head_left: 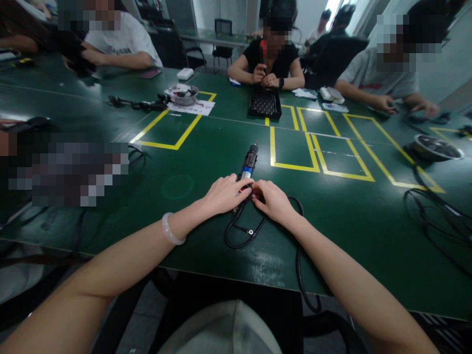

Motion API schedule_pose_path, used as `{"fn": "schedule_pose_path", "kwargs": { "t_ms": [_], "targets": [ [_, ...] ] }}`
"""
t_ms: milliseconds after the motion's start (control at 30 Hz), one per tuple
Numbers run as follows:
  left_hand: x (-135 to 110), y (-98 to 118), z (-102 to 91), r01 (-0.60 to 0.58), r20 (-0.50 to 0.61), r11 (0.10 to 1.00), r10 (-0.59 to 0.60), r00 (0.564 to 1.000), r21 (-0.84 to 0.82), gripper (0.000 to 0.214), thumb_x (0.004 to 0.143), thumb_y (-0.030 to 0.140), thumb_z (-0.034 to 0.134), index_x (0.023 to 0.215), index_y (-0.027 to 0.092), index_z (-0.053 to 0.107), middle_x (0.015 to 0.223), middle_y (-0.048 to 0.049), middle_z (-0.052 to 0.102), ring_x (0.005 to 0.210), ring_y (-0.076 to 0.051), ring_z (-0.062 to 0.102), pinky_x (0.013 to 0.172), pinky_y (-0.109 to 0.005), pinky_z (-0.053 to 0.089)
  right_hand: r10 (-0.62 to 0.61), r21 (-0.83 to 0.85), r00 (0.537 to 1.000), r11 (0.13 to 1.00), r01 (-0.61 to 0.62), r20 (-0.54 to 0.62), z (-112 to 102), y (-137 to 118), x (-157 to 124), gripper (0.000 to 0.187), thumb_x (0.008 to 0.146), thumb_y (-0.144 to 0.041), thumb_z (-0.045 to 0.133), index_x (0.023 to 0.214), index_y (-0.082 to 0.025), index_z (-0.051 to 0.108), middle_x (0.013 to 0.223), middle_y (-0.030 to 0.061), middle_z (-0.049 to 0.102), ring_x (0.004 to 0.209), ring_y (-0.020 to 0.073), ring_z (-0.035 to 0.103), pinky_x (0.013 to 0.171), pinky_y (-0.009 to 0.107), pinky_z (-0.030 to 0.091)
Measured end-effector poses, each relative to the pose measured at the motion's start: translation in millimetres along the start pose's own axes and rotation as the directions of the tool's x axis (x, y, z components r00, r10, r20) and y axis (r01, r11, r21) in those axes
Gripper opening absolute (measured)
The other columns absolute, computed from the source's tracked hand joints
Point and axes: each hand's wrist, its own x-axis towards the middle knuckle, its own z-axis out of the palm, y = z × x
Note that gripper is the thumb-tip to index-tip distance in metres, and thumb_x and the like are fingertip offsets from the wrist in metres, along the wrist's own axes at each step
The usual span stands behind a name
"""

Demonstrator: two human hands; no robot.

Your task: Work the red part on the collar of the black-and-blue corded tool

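Two bare hands at the near edge of a green table (206,160), with an electric screwdriver (251,158) between them. The screwdriver points away from the wearer, its bit at the far end and a blue band around its body. The left hand (229,194), with a pale bracelet (171,229) at its wrist, holds the near part of the body, thumb and index finger reaching across it. The right hand (273,200) is narrowed, fingertips bent together just beside the tool's near end; whether they grip anything cannot be told. A black cable (300,268) loops below the hands and hangs over the near edge. Farther right, yellow tape (295,167) outlines rectangles; beyond, a black tray (263,116) lies before a seated person (289,55).
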Motion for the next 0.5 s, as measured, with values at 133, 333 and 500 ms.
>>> {"fn": "schedule_pose_path", "kwargs": {
  "t_ms": [133,333,500],
  "targets": [
    [-0.4,-2.2,-1.5,0.011,0.009,1.000,-0.011,1.000,0.009,0.050,0.105,0.049,0.024,0.150,0.039,0.045,0.107,-0.0084,0.061,0.094,-0.024,0.064,0.086,-0.038,0.045,0.030,-0.047,0.999,0.998,-0.030,-0.016,-5.7,6.8,-1.7,0.010,0.086,-0.015,0.057,0.092,-0.023,0.054,0.090,0.0057,0.061,0.086,0.0238,0.054,0.075,0.035,0.044],
    [-0.4,-2.4,-4.1,0.016,0.017,0.999,-0.017,1.000,0.041,0.050,0.106,0.044,0.023,0.153,0.039,0.042,0.107,-0.0080,0.063,0.094,-0.023,0.064,0.085,-0.036,0.044,0.110,0.058,0.992,0.993,-0.106,-0.069,-12.2,10.9,-2.1,0.008,0.086,-0.016,0.058,0.089,-0.023,0.054,0.089,0.0030,0.057,0.077,0.0188,0.055,0.069,0.030,0.042],
    [0.1,-4.2,-2.8,0.006,0.012,0.999,-0.006,1.000,0.044,0.051,0.106,0.041,0.023,0.153,0.038,0.041,0.109,-0.0083,0.063,0.094,-0.023,0.064,0.085,-0.037,0.044,0.029,0.179,0.997,0.984,-0.015,-0.073,-10.4,-0.1,-1.2,0.008,0.087,-0.016,0.057,0.090,-0.023,0.054,0.088,0.0018,0.055,0.081,0.0181,0.056,0.074,0.030,0.044]
  ]
}}
